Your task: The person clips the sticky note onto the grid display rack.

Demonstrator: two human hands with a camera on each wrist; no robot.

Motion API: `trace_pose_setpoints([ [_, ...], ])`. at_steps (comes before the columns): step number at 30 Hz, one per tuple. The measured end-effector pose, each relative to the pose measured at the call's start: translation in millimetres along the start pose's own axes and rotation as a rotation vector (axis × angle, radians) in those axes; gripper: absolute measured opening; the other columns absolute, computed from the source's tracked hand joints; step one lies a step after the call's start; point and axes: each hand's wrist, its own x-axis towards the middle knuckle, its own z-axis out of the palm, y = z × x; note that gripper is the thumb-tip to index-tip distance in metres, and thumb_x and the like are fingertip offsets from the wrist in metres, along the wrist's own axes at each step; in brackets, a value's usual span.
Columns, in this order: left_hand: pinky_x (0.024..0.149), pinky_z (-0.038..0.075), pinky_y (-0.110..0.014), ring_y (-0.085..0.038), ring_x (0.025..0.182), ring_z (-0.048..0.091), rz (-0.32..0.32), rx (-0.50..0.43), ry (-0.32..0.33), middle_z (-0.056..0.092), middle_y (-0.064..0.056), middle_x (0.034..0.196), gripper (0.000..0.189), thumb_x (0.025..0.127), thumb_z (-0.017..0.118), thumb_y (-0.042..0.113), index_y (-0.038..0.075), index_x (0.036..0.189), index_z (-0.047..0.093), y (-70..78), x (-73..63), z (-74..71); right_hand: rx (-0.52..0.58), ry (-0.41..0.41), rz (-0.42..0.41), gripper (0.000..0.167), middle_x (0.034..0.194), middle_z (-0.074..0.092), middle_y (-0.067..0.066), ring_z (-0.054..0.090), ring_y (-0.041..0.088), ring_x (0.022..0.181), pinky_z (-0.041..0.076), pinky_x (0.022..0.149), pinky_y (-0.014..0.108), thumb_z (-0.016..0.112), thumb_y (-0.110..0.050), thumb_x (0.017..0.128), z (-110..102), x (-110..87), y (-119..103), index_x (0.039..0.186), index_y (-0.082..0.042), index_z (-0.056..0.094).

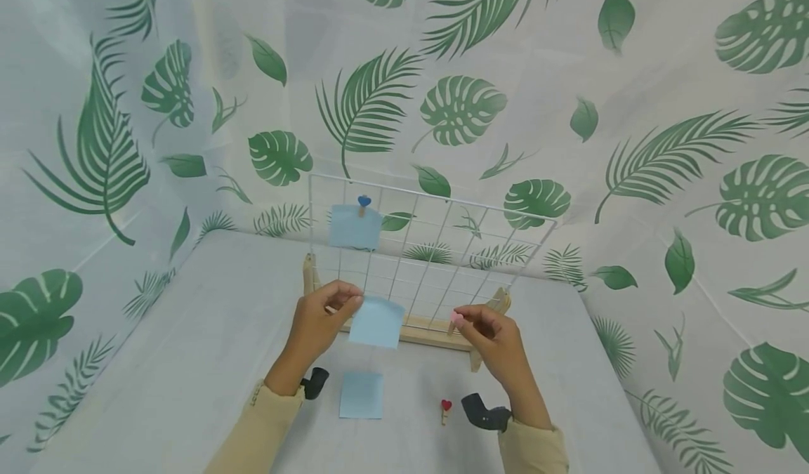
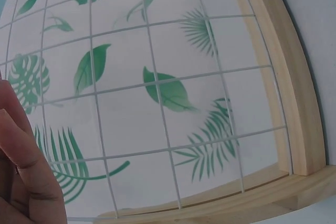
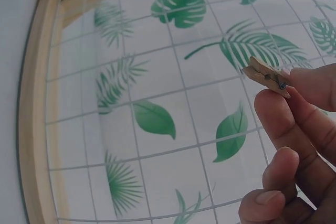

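Observation:
In the head view my left hand [image 1: 318,323] pinches a light blue paper square [image 1: 377,324] by its upper left corner, in front of the wire grid rack [image 1: 425,249]. My right hand [image 1: 498,339] holds a small wooden clothespin [image 3: 266,75] between thumb and fingers, near the rack's lower right. A pink decoration [image 1: 457,317] shows on that clothespin. Higher on the grid's left side hangs another blue paper square [image 1: 355,228], under a clothespin with a blue heart [image 1: 364,201]. The left wrist view shows part of the left hand but not its paper.
A third blue paper square [image 1: 362,395] lies flat on the white table [image 1: 189,361]. To its right is a clothespin with a red heart [image 1: 446,406]. The rack stands on a wooden base [image 1: 436,335], before a leaf-patterned curtain [image 1: 385,102].

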Motion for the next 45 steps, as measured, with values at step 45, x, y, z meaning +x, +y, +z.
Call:
trace_pose_setpoints([
  [45, 0.076, 0.057, -0.03, -0.017, 0.081, 0.071, 0.126, -0.017, 0.028, 0.079, -0.001, 0.088, 0.005, 0.099, 0.08, 0.013, 0.01, 0.102, 0.08, 18.2, 21.2, 9.2, 0.013, 0.002, -0.126, 0.013, 0.096, 0.073, 0.006, 0.06, 0.013, 0.083, 0.049, 0.073, 0.023, 0.075, -0.008, 0.101, 3, 19.5, -24, 0.111, -0.001, 0.079],
])
